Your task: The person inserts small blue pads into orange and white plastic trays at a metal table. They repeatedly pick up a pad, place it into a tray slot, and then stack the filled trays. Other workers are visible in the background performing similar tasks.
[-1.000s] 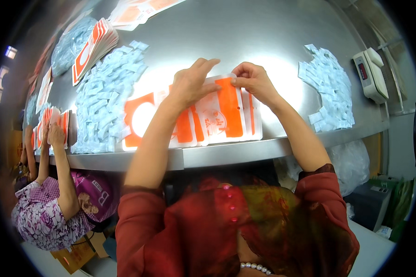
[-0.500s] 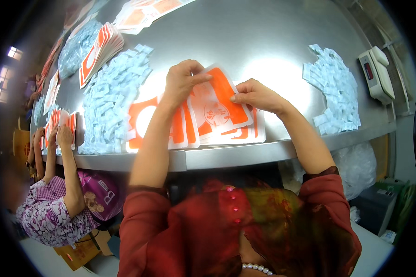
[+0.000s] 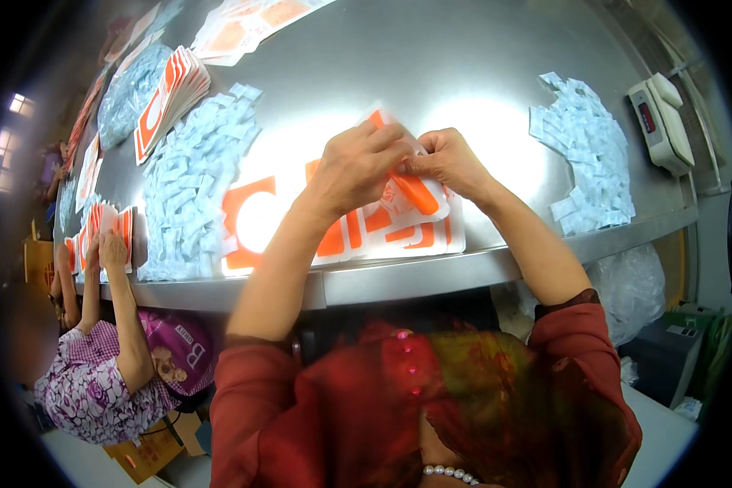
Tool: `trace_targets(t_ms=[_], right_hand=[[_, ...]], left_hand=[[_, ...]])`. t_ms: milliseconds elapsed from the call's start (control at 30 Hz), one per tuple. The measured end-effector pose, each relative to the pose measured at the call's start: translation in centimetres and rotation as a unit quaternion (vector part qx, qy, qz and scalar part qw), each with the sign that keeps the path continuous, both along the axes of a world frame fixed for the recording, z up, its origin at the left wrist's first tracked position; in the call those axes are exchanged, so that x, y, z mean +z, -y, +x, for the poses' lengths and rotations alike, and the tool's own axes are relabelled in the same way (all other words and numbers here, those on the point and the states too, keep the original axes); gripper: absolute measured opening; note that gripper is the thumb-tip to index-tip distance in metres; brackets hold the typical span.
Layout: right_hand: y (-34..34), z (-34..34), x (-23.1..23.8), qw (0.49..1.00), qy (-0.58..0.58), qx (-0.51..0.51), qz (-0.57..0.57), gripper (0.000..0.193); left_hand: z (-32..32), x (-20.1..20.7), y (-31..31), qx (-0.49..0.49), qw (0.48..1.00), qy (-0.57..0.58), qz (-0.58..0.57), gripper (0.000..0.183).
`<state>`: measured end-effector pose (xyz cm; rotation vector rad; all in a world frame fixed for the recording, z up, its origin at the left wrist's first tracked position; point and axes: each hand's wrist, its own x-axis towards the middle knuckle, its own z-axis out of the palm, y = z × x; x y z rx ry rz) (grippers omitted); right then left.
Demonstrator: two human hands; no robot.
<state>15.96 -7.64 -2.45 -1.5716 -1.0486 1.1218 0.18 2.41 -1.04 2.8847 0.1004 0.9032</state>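
Note:
An orange-and-white plastic pouch is held up, bent and creased, above the front of the metal table. My left hand reaches across its upper part with fingers curled onto it; the fingertips are partly hidden. At the pouch's right upper edge, my right hand pinches the film between thumb and fingers. Beneath lie overlapping pouches of the same kind, fanned along the table edge. Left of my left forearm, another flat pouch touches a heap of small pale-blue packets.
A second heap of pale-blue packets lies to the right, before a white scale. Fanned pouches and a clear bag of packets stand far left. A co-worker's hands handle pouches at the left. The metal table's edge runs before me.
My left hand has moved right, from the pouch's upper left corner across its top toward my right hand. The pouch, flatter before, is now bent. My right hand still pinches its edge.

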Motion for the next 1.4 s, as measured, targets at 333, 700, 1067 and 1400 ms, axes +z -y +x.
trace_targets(t_ms=[333,700,1067,1400], right_hand=[[-0.5,1.4,-0.7,0.999,0.004,0.040,-0.034,0.026],[-1.1,2.6,-0.8,0.938,0.319,-0.001,-0.133,0.018],[0.3,10.2,1.1,0.984,0.126,-0.126,-0.020,0.040],[6.8,18.1,-4.5,0.641,0.734,-0.086,-0.206,0.025]], left_hand=[[-0.9,-0.4,-0.2,0.065,0.989,-0.125,-0.046,0.025],[-0.6,0.7,1.2,-0.045,0.989,-0.141,-0.028,0.036],[-0.4,-0.2,0.4,-0.083,0.992,-0.054,-0.077,0.040],[-1.3,0.9,0.5,-0.145,0.977,-0.077,-0.133,0.046]])
